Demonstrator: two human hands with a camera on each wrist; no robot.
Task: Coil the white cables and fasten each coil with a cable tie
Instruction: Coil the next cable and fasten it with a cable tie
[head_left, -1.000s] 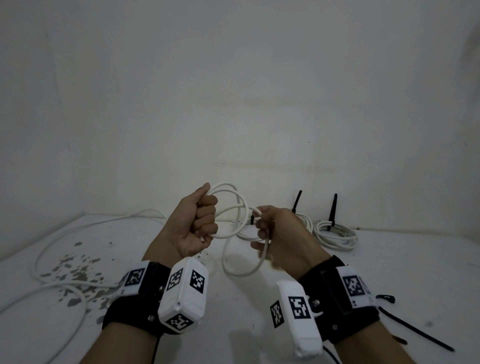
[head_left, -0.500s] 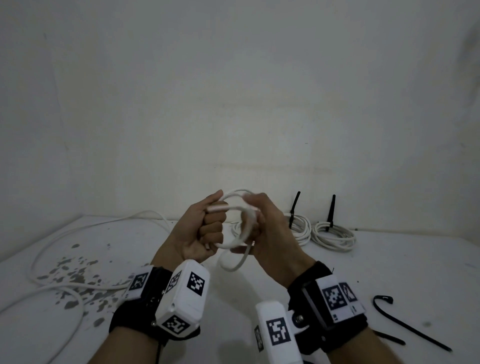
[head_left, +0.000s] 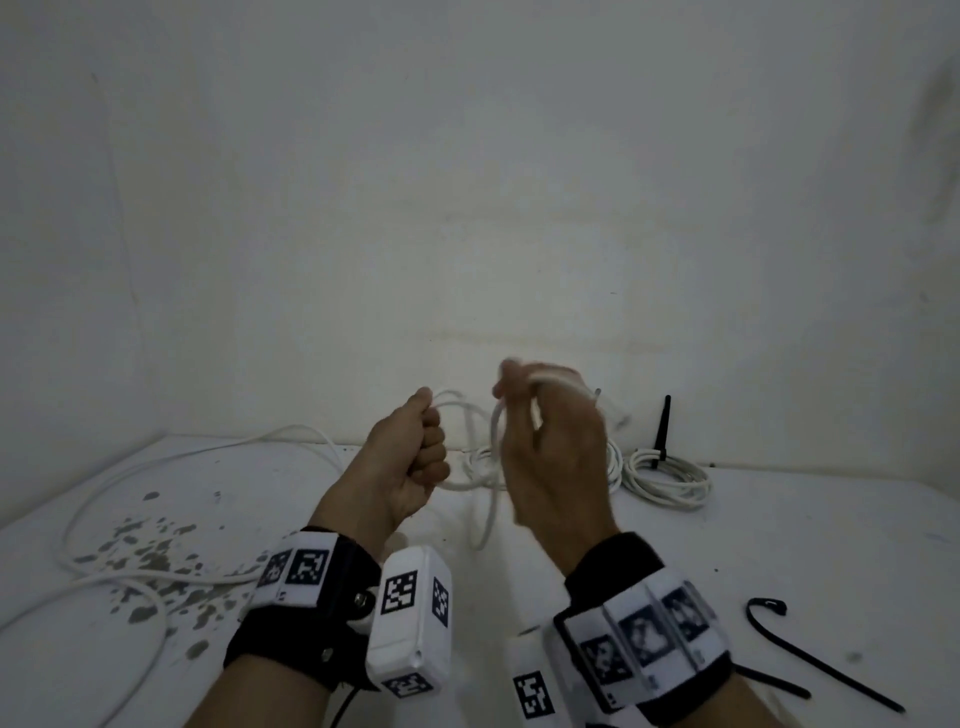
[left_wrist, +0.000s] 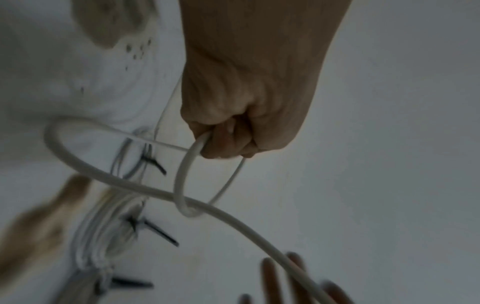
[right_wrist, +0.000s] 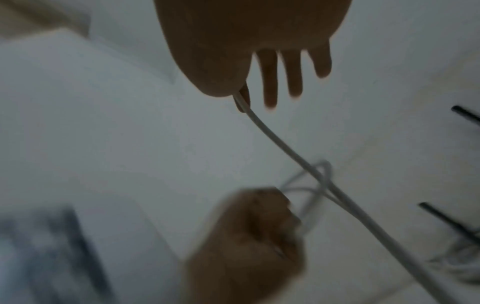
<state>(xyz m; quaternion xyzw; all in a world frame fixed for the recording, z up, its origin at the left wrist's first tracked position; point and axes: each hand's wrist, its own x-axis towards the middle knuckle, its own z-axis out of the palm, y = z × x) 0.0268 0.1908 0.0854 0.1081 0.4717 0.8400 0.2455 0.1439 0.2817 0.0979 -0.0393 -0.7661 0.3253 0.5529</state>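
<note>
The white cable hangs in small loops above the bench. The left hand grips the loops in a fist; the right hand pinches a strand higher up (other fingers straight). Tied coils lie behind, and black cable ties to the right.

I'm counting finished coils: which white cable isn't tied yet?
The white cable gripped by the left hand and right hand: it has no tie, unlike the tied coil by the wall.
</note>
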